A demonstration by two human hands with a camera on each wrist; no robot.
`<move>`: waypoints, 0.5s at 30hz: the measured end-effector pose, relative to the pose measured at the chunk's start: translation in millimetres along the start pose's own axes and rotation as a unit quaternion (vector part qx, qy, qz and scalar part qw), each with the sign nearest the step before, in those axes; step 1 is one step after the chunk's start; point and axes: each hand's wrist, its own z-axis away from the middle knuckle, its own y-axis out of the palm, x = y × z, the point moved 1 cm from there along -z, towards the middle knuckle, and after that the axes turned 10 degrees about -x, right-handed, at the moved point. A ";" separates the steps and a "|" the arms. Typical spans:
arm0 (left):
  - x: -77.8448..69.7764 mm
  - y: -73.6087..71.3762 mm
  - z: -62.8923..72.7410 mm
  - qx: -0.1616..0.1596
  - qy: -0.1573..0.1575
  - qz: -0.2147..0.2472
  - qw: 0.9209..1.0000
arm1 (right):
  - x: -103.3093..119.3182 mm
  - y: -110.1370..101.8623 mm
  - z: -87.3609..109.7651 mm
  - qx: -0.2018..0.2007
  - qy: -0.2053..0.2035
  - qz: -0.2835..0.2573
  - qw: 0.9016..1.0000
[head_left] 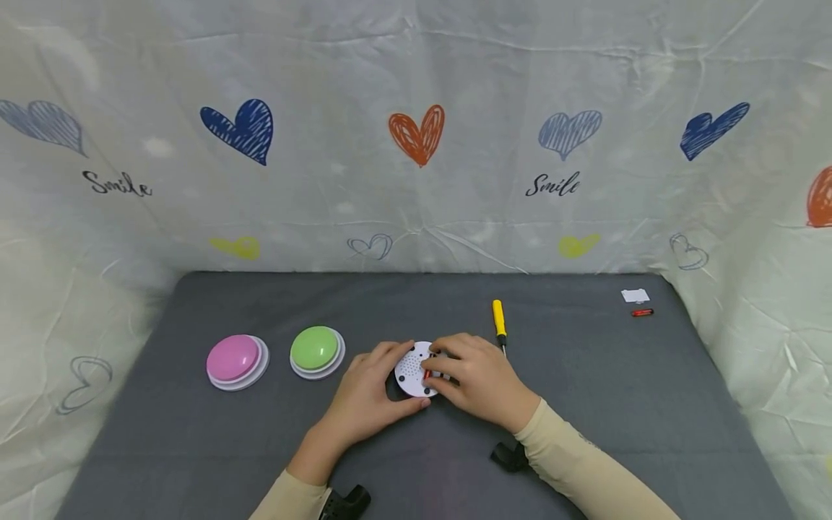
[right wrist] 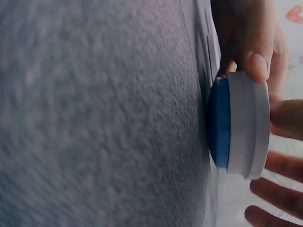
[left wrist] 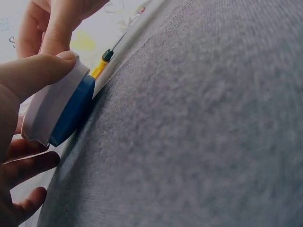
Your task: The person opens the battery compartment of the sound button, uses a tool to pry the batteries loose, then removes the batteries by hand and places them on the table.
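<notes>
An upside-down push button (head_left: 409, 370) lies in the middle of the table, its white base with speaker holes facing up. Its blue dome (right wrist: 218, 123) faces down against the cloth. My left hand (head_left: 373, 386) grips the button by its rim, thumb at the near side and fingers at the far side. Over the base, my right hand (head_left: 477, 375) pinches a small red battery (head_left: 427, 375) between thumb and fingertips, right at the battery compartment. These fingers partly hide the compartment. In the left wrist view, the left thumb (left wrist: 45, 73) lies over the white base's edge.
A pink push button (head_left: 232, 358) and a green push button (head_left: 315, 348) stand on the left. Beyond my right hand lies a yellow-handled screwdriver (head_left: 498, 318). At the far right are a white cover piece (head_left: 635, 295) and another red battery (head_left: 642, 313). A printed curtain hangs behind.
</notes>
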 end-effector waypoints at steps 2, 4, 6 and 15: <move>-0.9 0.7 -0.1 0.001 0.004 -0.004 1.000 | 1.6 -0.1 0.1 0.009 0.007 0.001 1.000; -1.2 1.5 -0.4 0.000 0.010 -0.009 1.000 | 2.8 -0.4 0.4 0.019 0.018 0.001 1.000; -1.3 2.1 -0.6 -0.002 0.016 -0.011 1.000 | 3.9 -0.9 0.6 0.027 0.026 0.002 0.999; -1.3 4.3 0.0 -0.010 0.030 -0.013 0.999 | 9.4 -1.1 -0.3 0.015 0.010 0.028 0.999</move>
